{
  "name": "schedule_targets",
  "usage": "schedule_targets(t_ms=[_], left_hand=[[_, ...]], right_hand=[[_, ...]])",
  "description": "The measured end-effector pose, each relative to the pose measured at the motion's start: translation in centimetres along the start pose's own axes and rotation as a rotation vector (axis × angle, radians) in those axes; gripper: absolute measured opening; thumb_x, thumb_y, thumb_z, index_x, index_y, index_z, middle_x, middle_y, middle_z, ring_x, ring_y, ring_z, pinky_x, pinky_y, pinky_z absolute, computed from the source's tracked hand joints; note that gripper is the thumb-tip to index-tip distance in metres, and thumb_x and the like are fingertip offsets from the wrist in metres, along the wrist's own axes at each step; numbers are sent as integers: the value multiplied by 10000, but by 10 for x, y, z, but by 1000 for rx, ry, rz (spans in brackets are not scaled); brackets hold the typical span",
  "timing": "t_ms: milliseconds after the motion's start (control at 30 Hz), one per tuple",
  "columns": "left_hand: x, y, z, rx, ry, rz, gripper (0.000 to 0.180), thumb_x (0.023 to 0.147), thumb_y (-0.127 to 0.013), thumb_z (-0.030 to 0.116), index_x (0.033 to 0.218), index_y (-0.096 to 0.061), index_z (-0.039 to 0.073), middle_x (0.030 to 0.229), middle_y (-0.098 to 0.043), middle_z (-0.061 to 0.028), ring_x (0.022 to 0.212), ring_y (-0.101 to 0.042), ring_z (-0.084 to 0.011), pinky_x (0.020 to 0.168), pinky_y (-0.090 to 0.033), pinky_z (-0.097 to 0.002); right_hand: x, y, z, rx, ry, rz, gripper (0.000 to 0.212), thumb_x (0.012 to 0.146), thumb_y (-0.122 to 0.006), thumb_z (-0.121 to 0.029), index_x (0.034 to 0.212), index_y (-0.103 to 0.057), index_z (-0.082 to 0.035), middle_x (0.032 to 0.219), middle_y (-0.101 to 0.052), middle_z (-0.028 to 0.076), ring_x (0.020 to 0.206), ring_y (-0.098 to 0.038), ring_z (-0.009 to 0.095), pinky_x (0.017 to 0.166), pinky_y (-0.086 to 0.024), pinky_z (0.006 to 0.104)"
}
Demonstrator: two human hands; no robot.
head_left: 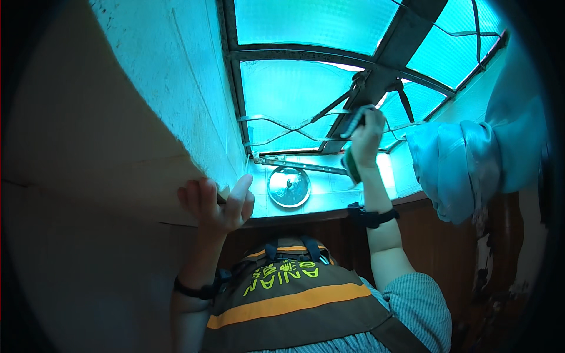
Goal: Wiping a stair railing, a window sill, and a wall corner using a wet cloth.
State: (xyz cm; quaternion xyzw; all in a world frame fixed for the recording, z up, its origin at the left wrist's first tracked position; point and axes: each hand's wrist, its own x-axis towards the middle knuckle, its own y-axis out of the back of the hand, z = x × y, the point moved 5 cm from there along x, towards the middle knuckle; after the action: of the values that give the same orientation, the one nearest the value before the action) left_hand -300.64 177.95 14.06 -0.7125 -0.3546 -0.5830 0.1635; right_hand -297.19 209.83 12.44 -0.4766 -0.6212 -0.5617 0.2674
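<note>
Before the window [312, 88], your right hand [368, 138] grips a blurred, brush-like tool [355, 122] near the metal bars [294, 130]; a round shiny dish [289, 187] sits on the sill [329, 200]. Your left hand [222, 207], loosely open, is at the wall's [170, 100] edge.

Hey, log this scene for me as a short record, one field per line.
Left hand: at the wall's edge, fingers apart
Right hand: gripping a blurred object with a green part, near the window
Sill: holds a round dish
Right side: bunched curtain
Worn: dark apron with orange bands
</note>
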Motion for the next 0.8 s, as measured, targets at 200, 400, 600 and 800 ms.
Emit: schedule_targets(t_ms=[200, 400, 600, 800], left_hand=[[-2, -3, -2, -12, -16, -46, 195, 781, -500, 215, 890, -661, 211, 1409, -262, -195, 1312, -223, -393, 1076, -136, -502], [-4, -3, -4, -37, -64, -43, 203, 784, -502, 219, 903, -664, 190, 1414, -227, -234, 1314, -197, -410, 1073, -122, -513], [-5, -4, -4, -102, 55, 93, 93, 797, -506, 202, 721, -549, 169, 1387, -367, -114, 1312, -287, -319, 1095, -117, -479], [-5, -3, -1, -82, 43, 55, 129, 795, -508, 208, 825, -634, 210, 1408, -330, -115, 1321, -260, -331, 1092, -108, -484]], right_hand=[[-27, -5, 13, 282, -102, 63, 274, 702, -433, 116, 964, -492, 62, 1031, -480, 216, 960, -474, 364, 875, -398, 404], [-64, 36, 69, 217, -257, 196, 312, 828, -516, -29, 1129, -463, 32, 1070, -513, 129, 1024, -508, 250, 928, -385, 318], [-45, 30, 151, -535, -130, -51, 388, 714, -407, 95, 1095, -477, 122, 1137, -437, 279, 1092, -400, 423, 964, -316, 466], [-16, 38, 143, -689, -107, -60, 315, 744, -457, 76, 1059, -466, 89, 1134, -417, 237, 1087, -391, 391, 943, -358, 451]])
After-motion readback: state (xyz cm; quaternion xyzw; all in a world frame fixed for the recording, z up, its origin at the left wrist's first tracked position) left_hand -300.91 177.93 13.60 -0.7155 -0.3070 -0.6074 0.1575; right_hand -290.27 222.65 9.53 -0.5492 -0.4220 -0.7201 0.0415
